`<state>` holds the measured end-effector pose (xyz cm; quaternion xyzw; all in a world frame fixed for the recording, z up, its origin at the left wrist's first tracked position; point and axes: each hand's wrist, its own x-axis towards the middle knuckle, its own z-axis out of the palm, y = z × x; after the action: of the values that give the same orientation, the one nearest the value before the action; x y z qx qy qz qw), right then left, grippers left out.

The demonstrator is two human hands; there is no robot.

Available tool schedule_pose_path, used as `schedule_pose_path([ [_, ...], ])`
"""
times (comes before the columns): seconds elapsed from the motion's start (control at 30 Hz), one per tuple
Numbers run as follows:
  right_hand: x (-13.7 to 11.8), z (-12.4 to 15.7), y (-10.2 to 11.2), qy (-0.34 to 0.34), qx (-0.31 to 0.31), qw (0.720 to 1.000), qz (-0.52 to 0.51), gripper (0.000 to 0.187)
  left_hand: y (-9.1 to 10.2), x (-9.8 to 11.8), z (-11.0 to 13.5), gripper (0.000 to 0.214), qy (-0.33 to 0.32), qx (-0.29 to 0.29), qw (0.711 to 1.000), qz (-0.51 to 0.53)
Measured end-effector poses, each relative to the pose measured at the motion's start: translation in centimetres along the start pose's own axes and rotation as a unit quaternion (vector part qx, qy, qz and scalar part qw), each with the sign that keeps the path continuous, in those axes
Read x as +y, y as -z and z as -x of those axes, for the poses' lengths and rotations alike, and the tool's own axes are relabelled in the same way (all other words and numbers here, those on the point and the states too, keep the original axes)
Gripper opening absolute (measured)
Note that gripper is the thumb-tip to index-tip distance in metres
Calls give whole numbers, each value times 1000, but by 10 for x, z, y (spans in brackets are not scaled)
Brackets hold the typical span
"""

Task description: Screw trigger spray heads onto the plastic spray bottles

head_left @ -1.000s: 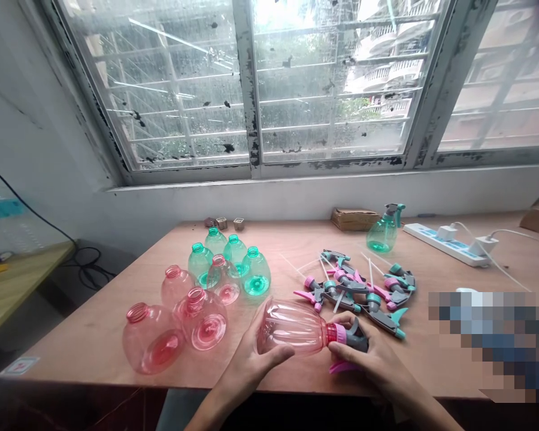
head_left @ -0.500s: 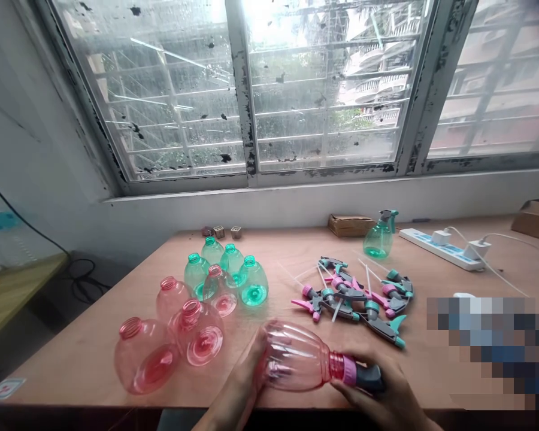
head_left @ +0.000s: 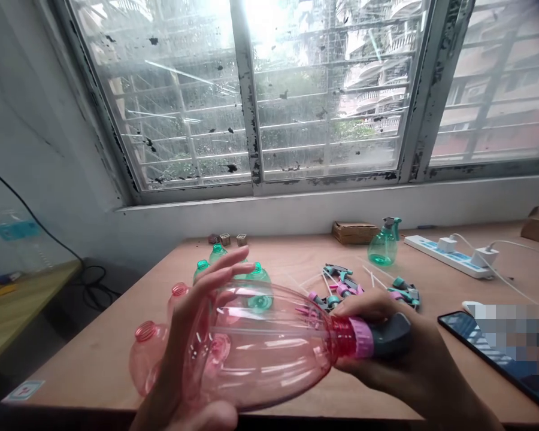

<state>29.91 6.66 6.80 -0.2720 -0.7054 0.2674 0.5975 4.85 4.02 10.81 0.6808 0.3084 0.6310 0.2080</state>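
Up has come the pink bottle (head_left: 269, 350) since a second ago; it was low by the table's near edge then, and now I see it lifted close to the camera, lying on its side in the air over the near edge of the table (head_left: 296, 254). The left hand (head_left: 179, 353) has slid round the fat end; its fingers are spread wide over the top, its thumb is under, and it holds the bottle. The right hand (head_left: 413, 371) is closed round the grey spray head (head_left: 390, 335) at the neck; the pink collar (head_left: 362, 338) sits against the threads, yet some threads show, so I think the head is on but maybe not turned all the way; I cannot tell for sure.

Behind the bottle lie bare pink bottles (head_left: 146, 353), teal bottles (head_left: 213, 254) and a pile of spray heads (head_left: 341, 281); a finished teal sprayer (head_left: 383, 242) stands near the power strip (head_left: 449, 254). A phone (head_left: 476, 341) now shows on the right, where I saw none before.
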Motion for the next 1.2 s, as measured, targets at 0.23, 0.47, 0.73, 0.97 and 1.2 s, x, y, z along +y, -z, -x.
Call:
schedule_pose_path([
  [0.23,10,-4,13,-71,-7,996,-60,37,-5,-9,6,79,-44,-68,993,-89],
  [0.47,14,0,8,14,22,1000,-4,31,-20,-18,-4,81,-53,15,998,18],
  [0.73,35,-3,-1,192,-19,969,156,49,-12,-56,-26,81,255,-24,954,154],
  [0.97,29,-12,-10,-135,2,982,-136,32,5,-46,-22,76,2,-80,996,34],
  [1.2,27,-10,-8,-59,16,996,-63,30,3,-42,-17,75,34,-85,993,69],
])
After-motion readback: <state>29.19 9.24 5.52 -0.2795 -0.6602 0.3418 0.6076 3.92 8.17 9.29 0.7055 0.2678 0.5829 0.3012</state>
